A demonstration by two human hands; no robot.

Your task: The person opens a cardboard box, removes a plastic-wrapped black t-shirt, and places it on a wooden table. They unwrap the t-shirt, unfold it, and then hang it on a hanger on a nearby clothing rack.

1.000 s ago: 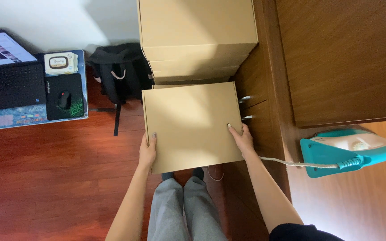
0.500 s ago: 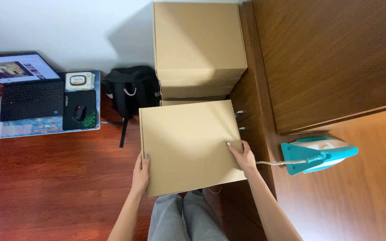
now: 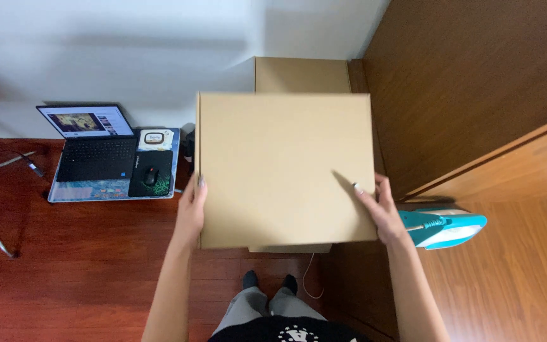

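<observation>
Laptop [image 3: 93, 149] and mouse [image 3: 150, 177] are sitting on the floor at far left. Left hand [image 3: 191, 212] is gripping the left edge of a flat cardboard box [image 3: 283, 168], held level above stacked boxes [image 3: 302, 75]. Right hand [image 3: 381, 212] is closing its grip on the lower right edge, beside a teal iron [image 3: 444, 227] lying on the wooden worktop [image 3: 520, 266].

Box [image 3: 286, 168]: matt brown cardboard, smooth. Floor [image 3: 64, 253]: glossy reddish wood planks. Cabinet [image 3: 476, 82]: brown wood, satin finish. Iron [image 3: 444, 228]: glossy teal-and-white plastic.
</observation>
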